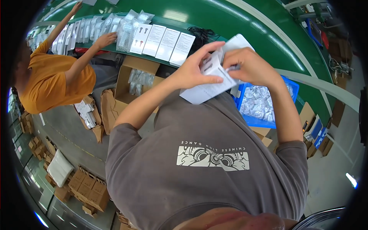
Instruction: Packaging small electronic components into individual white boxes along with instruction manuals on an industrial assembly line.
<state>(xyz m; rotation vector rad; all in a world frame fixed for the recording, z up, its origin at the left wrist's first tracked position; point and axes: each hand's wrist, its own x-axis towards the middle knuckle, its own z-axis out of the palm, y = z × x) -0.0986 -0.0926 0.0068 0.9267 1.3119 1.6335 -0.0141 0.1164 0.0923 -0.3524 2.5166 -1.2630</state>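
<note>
My left hand [197, 67] grips a white printed carton [203, 91] by its side, thumb on the near face and fingers curled behind. The carton is tilted, with a folded panel standing up near its upper end. My right hand [247, 65] is closed, its fingers pinched together at that end of the carton. A small greyish, shiny bit shows at those fingertips, too small to name. Behind my hands is another white sheet or carton [239, 41]. Beside my right forearm stands a blue bin [258, 123] filled with small clear packets [256, 101].
Printed white cartons [165, 41] lie in a row on the green bench [214, 15], next to bagged items [126, 32]. Black cables [201, 33] lie behind. A cardboard box [122, 86] of bagged parts stands below. A co-worker in an orange shirt [57, 78] reaches over the bench.
</note>
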